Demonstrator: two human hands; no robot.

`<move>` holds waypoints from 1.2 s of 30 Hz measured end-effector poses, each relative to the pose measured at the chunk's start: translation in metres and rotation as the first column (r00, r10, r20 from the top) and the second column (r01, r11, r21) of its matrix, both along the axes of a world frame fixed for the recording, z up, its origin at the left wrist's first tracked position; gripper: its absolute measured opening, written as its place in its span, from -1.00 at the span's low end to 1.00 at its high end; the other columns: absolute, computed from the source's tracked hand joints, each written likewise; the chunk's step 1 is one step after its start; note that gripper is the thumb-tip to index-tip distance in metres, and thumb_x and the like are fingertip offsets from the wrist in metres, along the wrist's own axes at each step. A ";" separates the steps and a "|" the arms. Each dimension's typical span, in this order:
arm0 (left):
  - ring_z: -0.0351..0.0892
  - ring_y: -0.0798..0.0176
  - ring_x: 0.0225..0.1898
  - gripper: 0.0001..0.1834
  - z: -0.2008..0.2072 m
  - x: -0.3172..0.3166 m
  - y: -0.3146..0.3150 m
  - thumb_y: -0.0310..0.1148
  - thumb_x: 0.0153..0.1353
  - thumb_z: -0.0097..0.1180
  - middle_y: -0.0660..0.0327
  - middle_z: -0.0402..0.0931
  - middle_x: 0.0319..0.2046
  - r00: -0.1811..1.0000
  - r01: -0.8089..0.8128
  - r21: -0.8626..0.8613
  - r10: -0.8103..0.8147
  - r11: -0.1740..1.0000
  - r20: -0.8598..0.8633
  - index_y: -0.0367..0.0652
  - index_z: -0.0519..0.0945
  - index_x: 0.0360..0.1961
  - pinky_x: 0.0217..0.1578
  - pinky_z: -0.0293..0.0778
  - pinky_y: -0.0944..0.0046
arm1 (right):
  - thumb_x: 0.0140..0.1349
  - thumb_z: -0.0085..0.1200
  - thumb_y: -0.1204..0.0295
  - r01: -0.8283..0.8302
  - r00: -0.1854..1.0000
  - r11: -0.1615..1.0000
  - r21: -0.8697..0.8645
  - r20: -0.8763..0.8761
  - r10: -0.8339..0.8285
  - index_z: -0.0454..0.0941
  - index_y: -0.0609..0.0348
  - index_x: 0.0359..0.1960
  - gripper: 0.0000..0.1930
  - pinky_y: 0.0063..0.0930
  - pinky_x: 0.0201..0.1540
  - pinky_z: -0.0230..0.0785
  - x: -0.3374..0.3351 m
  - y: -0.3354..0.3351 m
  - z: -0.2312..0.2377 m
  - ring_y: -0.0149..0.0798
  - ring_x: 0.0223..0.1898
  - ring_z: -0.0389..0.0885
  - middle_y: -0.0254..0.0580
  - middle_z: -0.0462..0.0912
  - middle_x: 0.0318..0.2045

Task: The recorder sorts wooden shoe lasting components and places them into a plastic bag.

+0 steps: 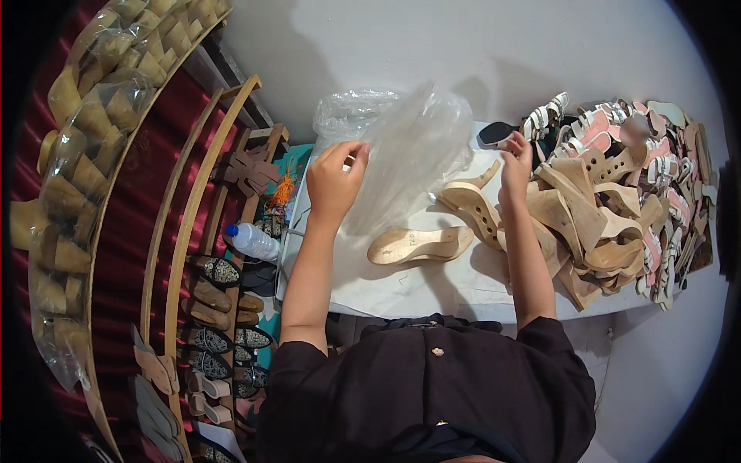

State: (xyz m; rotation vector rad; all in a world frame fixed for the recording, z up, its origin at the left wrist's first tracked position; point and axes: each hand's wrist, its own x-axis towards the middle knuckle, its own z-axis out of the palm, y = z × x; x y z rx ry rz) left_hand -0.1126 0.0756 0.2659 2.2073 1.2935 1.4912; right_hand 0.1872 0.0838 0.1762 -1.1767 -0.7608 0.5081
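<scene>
A clear plastic bag point(421, 154) spreads over the far middle of the white-covered table point(359, 289). At its left side, my left hand point(337, 174) is raised with the fingers curled in; whether they grip the bag's edge is not clear. My right hand point(515, 166) is raised to the right of the bag, its fingers bent toward the thumb, and anything between them is hidden. A pale wooden wedge shoe sole point(421, 245) lies on its side below the bag. Beside my right forearm, another wooden sole with holes point(475, 208) leans by the pile.
Wooden wedge soles point(579, 216) are heaped at the right, next to white and pink sandal straps point(598, 135). A black sole point(496, 134) lies behind them. Crumpled plastic point(351, 112) sits at the back left. Left are a water bottle point(253, 241) and racks of shoes point(212, 339).
</scene>
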 end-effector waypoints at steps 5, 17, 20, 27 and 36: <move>0.53 0.29 -0.60 -0.91 0.016 0.008 -0.011 -0.44 0.01 0.22 0.19 0.56 -0.53 0.982 -0.118 0.214 0.146 0.970 -0.122 -0.21 0.62 -0.44 -0.57 0.39 0.37 | 0.03 -0.02 0.56 -0.123 0.632 0.868 0.481 0.712 -0.305 0.38 0.02 0.05 -0.54 -0.08 0.21 -0.10 -0.081 -0.071 0.039 -0.19 0.02 0.37 -0.14 0.46 -0.08; 0.56 0.16 -0.52 -0.90 -0.012 -0.034 -0.013 -0.45 0.02 0.18 0.16 0.57 -0.46 0.957 -0.274 0.173 0.285 0.946 -0.043 -0.18 0.61 -0.39 -0.49 0.45 0.27 | 0.00 -0.05 0.46 0.091 -0.130 0.987 -0.134 0.981 0.145 0.56 -0.19 -0.14 -0.65 0.11 0.21 -0.52 -0.067 -0.076 -0.028 -0.41 -0.06 0.40 -0.55 0.51 -0.29; 0.56 0.19 -0.54 -0.90 -0.006 -0.043 -0.017 -0.45 0.04 0.17 0.16 0.56 -0.47 0.949 -0.313 0.079 0.314 0.946 0.000 -0.18 0.61 -0.38 -0.50 0.44 0.28 | 0.03 -0.09 0.46 0.174 -0.147 0.955 -0.242 0.952 0.268 0.54 -0.14 -0.10 -0.64 0.18 0.21 -0.60 -0.071 -0.079 -0.026 -0.31 0.05 0.36 -0.48 0.51 -0.19; 0.52 0.21 -0.61 -0.92 -0.021 -0.009 -0.046 -0.42 -0.01 0.21 0.22 0.55 -0.52 0.980 -0.195 0.049 0.196 0.980 -0.036 -0.10 0.62 -0.43 -0.57 0.40 0.29 | -0.13 0.22 0.31 -0.008 0.314 0.965 0.262 0.917 -0.247 0.44 -0.10 0.00 -0.46 0.24 0.20 -0.58 -0.129 -0.091 -0.002 -0.19 0.28 0.11 -0.22 0.32 0.15; 0.47 0.06 -0.18 -0.57 -0.052 0.000 -0.091 -0.21 -0.01 0.25 0.09 0.50 -0.22 0.993 0.090 0.105 -0.081 0.990 -0.085 -0.21 0.53 -0.14 -0.02 0.26 0.08 | -0.10 -0.03 0.59 -0.136 0.630 0.991 -0.009 0.771 0.094 0.55 -0.01 -0.18 -0.62 0.05 0.24 -0.48 -0.092 -0.056 0.019 -0.30 -0.04 0.49 -0.37 0.58 -0.20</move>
